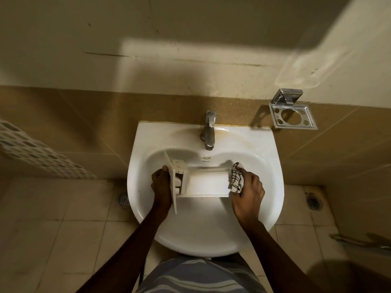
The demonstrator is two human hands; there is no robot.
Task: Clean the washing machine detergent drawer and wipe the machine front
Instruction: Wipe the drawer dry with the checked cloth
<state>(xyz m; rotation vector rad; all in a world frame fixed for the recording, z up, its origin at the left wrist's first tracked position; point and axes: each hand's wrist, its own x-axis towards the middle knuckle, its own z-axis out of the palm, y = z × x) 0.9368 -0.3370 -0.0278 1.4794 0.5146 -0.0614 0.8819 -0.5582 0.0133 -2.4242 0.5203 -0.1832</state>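
Observation:
A white detergent drawer (205, 182) lies across the bowl of a white sink (264, 149), its front panel at the left. My left hand (161, 186) grips that front panel from the left side. My right hand (248, 190) holds a white cloth with black checks (236, 178) bunched in its fingers and presses it against the drawer's right end. The drawer's large compartment faces up and looks bare; smaller compartments sit near the front panel.
A chrome tap (209, 132) stands at the back of the sink, with no water seen running. A chrome soap holder (293, 114) is fixed to the tiled wall at the right. Floor drains (123, 199) lie on the tiled floor at both sides.

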